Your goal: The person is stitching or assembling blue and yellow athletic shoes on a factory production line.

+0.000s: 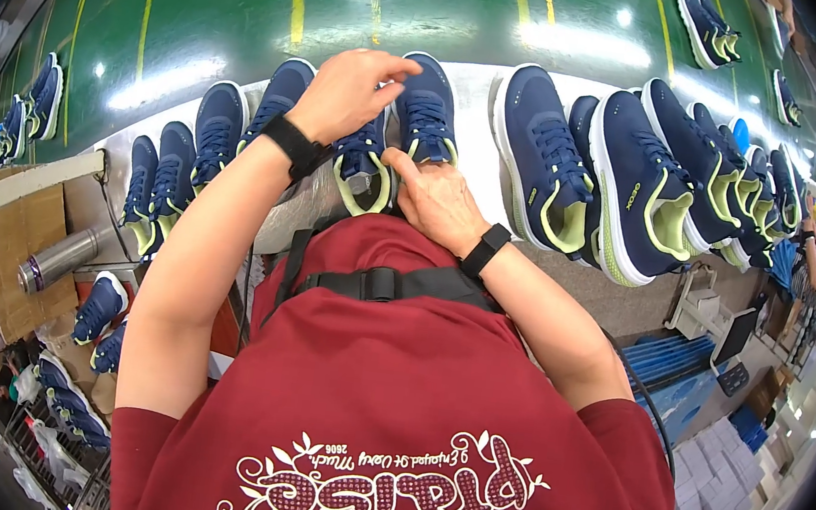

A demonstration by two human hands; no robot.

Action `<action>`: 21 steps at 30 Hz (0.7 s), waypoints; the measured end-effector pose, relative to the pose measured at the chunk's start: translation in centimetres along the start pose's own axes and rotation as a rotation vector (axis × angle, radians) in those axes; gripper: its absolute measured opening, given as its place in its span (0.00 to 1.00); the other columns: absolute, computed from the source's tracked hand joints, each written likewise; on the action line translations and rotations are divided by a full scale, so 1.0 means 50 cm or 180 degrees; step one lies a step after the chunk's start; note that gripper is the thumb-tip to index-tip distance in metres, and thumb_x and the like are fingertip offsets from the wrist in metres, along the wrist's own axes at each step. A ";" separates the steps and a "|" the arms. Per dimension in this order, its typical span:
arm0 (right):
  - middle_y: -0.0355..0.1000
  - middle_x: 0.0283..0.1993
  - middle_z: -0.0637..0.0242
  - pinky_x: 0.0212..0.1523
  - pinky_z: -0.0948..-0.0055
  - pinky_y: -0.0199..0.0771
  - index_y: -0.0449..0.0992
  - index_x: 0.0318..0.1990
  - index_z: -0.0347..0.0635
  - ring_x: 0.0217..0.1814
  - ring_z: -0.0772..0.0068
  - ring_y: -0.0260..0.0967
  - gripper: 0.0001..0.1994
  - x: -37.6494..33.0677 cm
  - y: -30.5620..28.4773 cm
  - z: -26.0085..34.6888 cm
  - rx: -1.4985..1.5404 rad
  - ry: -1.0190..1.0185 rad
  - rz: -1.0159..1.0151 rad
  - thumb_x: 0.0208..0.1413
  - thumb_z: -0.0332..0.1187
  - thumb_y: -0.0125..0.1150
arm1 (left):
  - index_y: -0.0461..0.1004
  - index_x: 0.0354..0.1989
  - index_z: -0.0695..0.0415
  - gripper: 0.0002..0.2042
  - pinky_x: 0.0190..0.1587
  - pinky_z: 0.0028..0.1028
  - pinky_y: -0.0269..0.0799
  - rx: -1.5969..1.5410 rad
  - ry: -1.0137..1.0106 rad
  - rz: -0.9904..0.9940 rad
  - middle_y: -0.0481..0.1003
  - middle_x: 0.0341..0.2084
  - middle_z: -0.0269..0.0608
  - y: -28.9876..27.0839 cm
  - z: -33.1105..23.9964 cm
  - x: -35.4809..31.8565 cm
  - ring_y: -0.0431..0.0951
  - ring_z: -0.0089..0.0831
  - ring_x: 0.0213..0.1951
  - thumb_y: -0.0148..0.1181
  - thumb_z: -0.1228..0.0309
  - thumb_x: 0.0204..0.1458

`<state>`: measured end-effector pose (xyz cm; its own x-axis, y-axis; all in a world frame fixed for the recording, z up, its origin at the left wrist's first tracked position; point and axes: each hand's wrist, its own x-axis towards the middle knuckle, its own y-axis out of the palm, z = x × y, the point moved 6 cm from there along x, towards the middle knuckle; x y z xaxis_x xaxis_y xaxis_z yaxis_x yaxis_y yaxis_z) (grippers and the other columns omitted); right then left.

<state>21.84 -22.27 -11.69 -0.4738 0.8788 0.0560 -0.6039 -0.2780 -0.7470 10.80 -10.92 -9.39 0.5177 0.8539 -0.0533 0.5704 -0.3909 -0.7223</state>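
A navy running shoe (427, 106) with a white sole and lime lining points away from me on the white ledge. My right hand (442, 202) closes round its heel end, with some fingertips hidden at the collar. Above its toe, my left hand (361, 89) is loosely bent, thumb and forefinger apart, and I see nothing between them. Partly under my left wrist sits a matching shoe (362, 164), with grey stuffing in its opening. Dark bands circle both wrists.
More navy shoes line the ledge to the left (218, 128) and right (546, 150). Beyond runs a green surface (225, 3) with yellow lines and a few shoes. At left are a metal pipe (60, 261) and cardboard (28, 232); a co-worker's arm (812, 256) shows at far right.
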 end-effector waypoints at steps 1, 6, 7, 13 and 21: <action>0.67 0.19 0.54 0.29 0.55 0.68 0.63 0.49 0.46 0.24 0.50 0.70 0.21 0.003 0.002 0.003 0.0005 -0.0002 -0.0002 0.45 0.21 0.54 | 0.77 0.44 0.56 0.13 0.46 0.36 0.71 -0.0112 0.0142 -0.0026 0.78 0.37 0.47 0.003 -0.010 0.015 0.76 0.44 0.40 0.54 0.73 0.50; 0.68 0.19 0.55 0.29 0.56 0.69 0.64 0.49 0.47 0.24 0.52 0.70 0.21 0.003 0.003 0.004 0.0069 0.0080 0.0030 0.45 0.22 0.54 | 0.79 0.34 0.57 0.09 0.40 0.37 0.73 0.0232 0.0877 0.0244 0.78 0.29 0.46 0.071 -0.042 0.070 0.78 0.44 0.35 0.56 0.74 0.45; 0.68 0.19 0.55 0.29 0.56 0.69 0.64 0.49 0.47 0.24 0.52 0.70 0.21 0.001 -0.001 0.000 0.0067 0.0098 0.0019 0.45 0.22 0.54 | 0.79 0.34 0.57 0.09 0.40 0.37 0.73 0.0227 0.0892 0.0259 0.78 0.29 0.46 0.080 -0.038 0.079 0.78 0.44 0.35 0.56 0.74 0.45; 0.67 0.20 0.60 0.28 0.59 0.70 0.67 0.56 0.57 0.23 0.56 0.70 0.27 -0.002 -0.013 -0.001 -0.0045 -0.0239 0.0102 0.45 0.24 0.56 | 0.79 0.25 0.56 0.06 0.36 0.37 0.74 0.1025 0.1505 0.0636 0.77 0.23 0.46 0.112 -0.071 0.097 0.79 0.44 0.31 0.57 0.75 0.39; 0.63 0.17 0.64 0.26 0.61 0.70 0.68 0.58 0.69 0.21 0.60 0.67 0.31 -0.002 -0.015 0.007 -0.0324 -0.0458 0.0128 0.45 0.24 0.56 | 0.72 0.24 0.59 0.03 0.35 0.39 0.72 0.1752 0.1722 0.0834 0.75 0.22 0.45 0.140 -0.098 0.107 0.77 0.45 0.31 0.57 0.76 0.38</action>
<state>22.11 -22.26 -10.91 -0.5875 0.8013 0.1134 -0.5180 -0.2647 -0.8134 20.71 -10.76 -11.35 0.9076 0.4189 -0.0289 0.0659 -0.2099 -0.9755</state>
